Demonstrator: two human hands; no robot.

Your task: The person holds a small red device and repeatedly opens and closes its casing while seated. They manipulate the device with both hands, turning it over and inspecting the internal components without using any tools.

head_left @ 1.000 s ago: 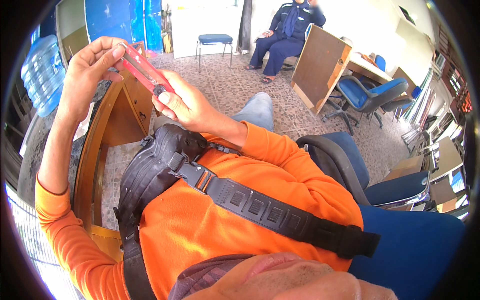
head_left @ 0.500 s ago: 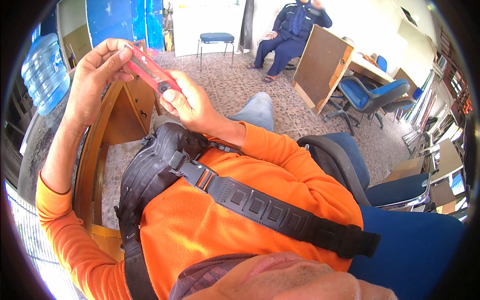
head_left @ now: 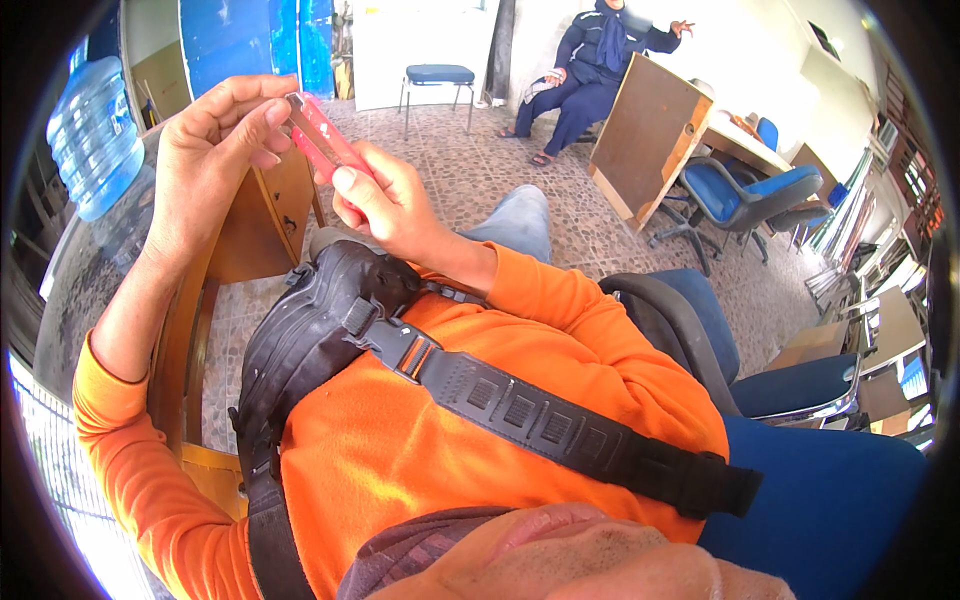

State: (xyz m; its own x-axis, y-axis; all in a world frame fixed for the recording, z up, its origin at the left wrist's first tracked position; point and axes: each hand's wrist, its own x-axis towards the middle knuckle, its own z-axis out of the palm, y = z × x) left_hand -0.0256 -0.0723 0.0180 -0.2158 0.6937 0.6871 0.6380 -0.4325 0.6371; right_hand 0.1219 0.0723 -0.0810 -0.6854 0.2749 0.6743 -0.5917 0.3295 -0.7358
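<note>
A red utility knife with a long slot slants between my two hands, in front of my chest. My right hand wraps its lower end, the thumb lying on the body and covering the dark round knob. At the upper end, my left hand pinches the metal tip between thumb and forefinger, its other fingers curled. Whether a blade sticks out there is hidden by the fingertips. Just below the hands, a black bag hangs on its strap across my orange top.
A blue water jug stands at left, near a wooden desk. Farther off are a stool, a seated person, an upright wooden panel and an office chair. Blue seats stand at my right.
Both hands and the knife have shifted slightly right, and my right thumb now covers the knob that showed before. The seated person's raised hand has moved outward to the right.
</note>
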